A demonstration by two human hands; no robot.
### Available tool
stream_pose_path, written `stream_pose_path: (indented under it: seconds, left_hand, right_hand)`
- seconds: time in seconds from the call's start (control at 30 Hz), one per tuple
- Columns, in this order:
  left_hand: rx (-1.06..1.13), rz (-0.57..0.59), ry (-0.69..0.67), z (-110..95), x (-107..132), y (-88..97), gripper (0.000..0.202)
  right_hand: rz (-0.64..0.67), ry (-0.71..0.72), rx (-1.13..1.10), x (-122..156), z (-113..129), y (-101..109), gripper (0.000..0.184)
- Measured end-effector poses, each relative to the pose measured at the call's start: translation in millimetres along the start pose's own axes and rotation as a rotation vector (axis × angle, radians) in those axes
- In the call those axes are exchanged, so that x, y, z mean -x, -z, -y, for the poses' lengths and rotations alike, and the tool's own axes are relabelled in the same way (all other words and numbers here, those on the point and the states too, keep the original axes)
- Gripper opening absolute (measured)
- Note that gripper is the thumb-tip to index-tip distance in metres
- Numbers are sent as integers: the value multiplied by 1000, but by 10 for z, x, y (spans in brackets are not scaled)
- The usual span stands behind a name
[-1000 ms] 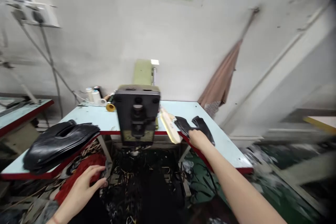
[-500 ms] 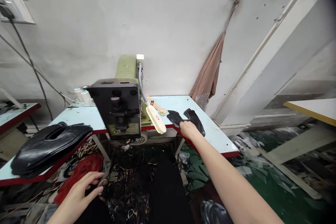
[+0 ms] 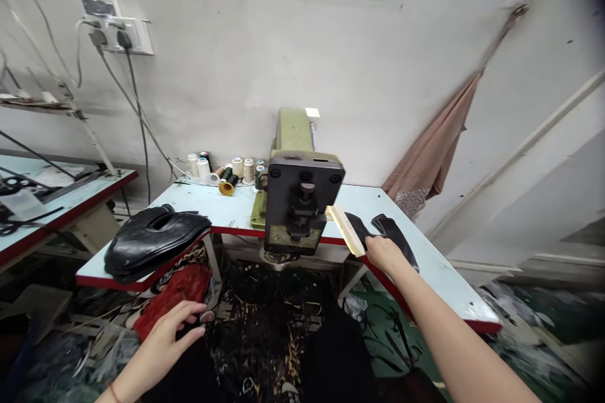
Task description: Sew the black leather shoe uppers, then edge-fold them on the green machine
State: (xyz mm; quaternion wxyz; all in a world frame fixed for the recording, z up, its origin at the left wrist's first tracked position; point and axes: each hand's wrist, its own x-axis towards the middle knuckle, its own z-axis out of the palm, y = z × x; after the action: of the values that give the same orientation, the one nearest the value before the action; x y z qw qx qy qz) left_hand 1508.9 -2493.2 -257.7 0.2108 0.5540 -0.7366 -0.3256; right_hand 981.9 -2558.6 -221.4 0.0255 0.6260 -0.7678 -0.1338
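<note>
My right hand (image 3: 384, 253) reaches to the right wing of the table, its fingers closed on the near edge of a small stack of curved black leather-like pieces (image 3: 397, 236). The fingertips are partly hidden. Lower left, my left hand (image 3: 177, 330) is in the air over the floor, fingers bent and thumb apart; a small greyish rounded shape by its fingertips is unclear. A larger stack of black leather-like pieces (image 3: 155, 239) lies on the left wing. Between the wings stands a green and black sewing machine (image 3: 305, 201), with a pale lamp-like bar (image 3: 347, 230) beside it.
Several thread spools (image 3: 236, 168) stand behind the machine on the left. A red bag (image 3: 174, 299) lies under the left wing, and dark scraps (image 3: 265, 321) cover the floor. A brown cloth (image 3: 439, 138) hangs from the wall. Another table (image 3: 70, 217) stands at far left.
The view has turned left, so the table and machine sit farther right and more spools show. My right hand stays on the small stack; my left hand keeps much the same pose.
</note>
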Motion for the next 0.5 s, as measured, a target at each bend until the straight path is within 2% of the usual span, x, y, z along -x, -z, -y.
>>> stream_pose_path:
  seconds: [0.37,0.43,0.5]
  left_hand:
    - [56,16,52,-111,50,33,32]
    - [121,47,54,-119,-13,-51,31]
    - [199,92,93,-104,-121,-236,32]
  right_hand:
    - [24,22,35,-15,-10,54,25]
    - [24,25,32,-20,-16,39,25]
    - [24,27,28,-30,-22,22,24]
